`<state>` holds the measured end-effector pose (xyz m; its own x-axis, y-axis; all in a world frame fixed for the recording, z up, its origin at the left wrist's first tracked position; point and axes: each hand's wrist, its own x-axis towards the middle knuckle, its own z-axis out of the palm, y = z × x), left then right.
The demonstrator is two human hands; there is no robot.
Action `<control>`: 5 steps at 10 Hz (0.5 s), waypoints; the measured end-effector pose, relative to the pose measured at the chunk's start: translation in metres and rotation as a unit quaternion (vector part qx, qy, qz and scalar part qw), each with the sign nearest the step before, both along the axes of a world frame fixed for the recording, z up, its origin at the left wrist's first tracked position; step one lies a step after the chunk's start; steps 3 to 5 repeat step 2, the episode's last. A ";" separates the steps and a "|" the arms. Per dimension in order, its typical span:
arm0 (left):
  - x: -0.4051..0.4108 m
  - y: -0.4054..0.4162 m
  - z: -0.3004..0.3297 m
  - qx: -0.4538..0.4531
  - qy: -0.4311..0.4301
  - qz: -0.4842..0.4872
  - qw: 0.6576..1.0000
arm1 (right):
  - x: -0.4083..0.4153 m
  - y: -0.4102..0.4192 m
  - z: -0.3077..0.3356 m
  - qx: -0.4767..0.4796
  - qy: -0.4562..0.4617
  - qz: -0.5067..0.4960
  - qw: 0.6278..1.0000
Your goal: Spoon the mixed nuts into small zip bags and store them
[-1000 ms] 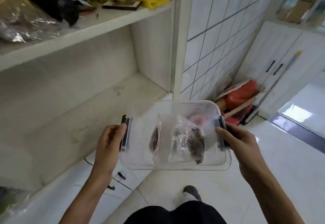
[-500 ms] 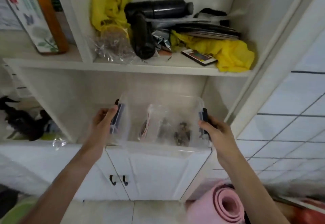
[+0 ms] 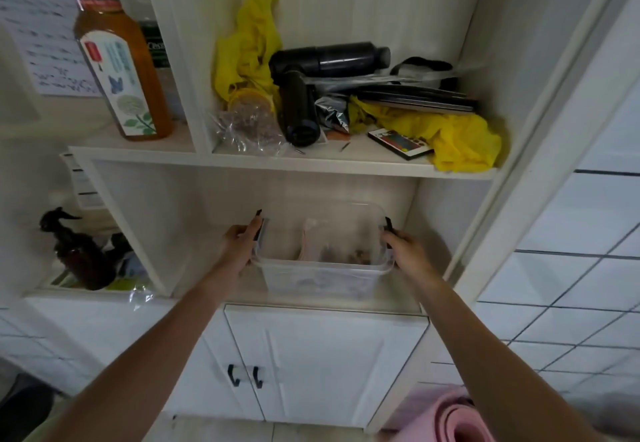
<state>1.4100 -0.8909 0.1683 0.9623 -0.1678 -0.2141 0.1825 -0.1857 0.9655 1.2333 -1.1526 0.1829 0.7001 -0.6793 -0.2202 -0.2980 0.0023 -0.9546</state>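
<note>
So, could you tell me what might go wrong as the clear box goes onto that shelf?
1. The clear plastic lidded box sits near the front edge of the white lower shelf; released now by the left hand and right hand, it might tip off.
2. Both hands grip only the black side latches, which could pop open.
3. Pushed in hard, the small zip bags of nuts may topple inside.

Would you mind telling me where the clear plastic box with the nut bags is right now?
The clear plastic box sits in the lower open shelf compartment, held between the left hand and right hand, directly above the white cabinet doors.
</note>
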 end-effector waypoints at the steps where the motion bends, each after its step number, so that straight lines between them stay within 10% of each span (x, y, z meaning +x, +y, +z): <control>1: 0.004 0.005 0.001 0.015 -0.006 -0.002 1.000 | -0.007 0.005 0.008 -0.038 -0.009 0.014 0.999; 5: 0.003 0.016 -0.006 0.023 -0.064 0.012 0.998 | -0.026 0.013 0.010 -0.097 -0.028 -0.023 0.995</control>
